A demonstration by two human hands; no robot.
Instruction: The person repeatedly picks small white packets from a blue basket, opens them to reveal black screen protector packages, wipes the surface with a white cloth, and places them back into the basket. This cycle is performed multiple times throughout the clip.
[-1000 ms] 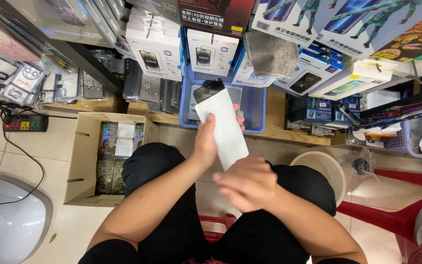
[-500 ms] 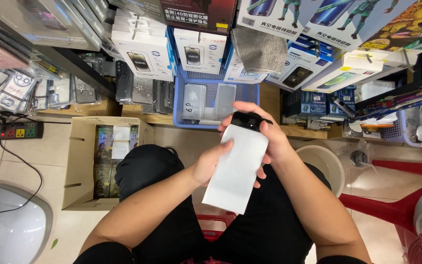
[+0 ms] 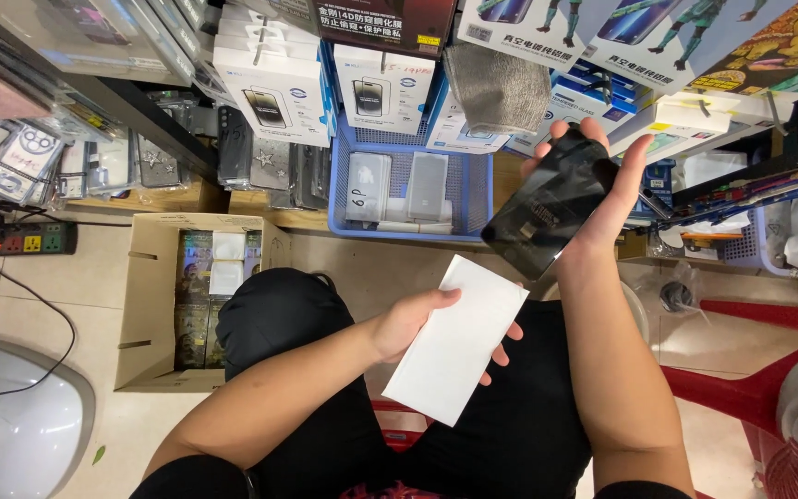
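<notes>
We observe bright, even overhead lighting, soft shadows, sharp focus, glare on the floor (image 3: 11,286), and wide-angle bending at edges.

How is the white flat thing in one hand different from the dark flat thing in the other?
The white sleeve is matte and plain white; the dark panel is glossy black. The left hand holds the white sleeve low over the lap, while the right hand raises the dark panel toward the shelves. The sleeve looks a little larger. Both are flat, thin rectangles, tilted alike.

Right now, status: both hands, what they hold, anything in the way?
Left hand holds white flat box. Right hand holds black glossy sheet, raised apart from box. Blue basket beyond; nothing between them.
</notes>
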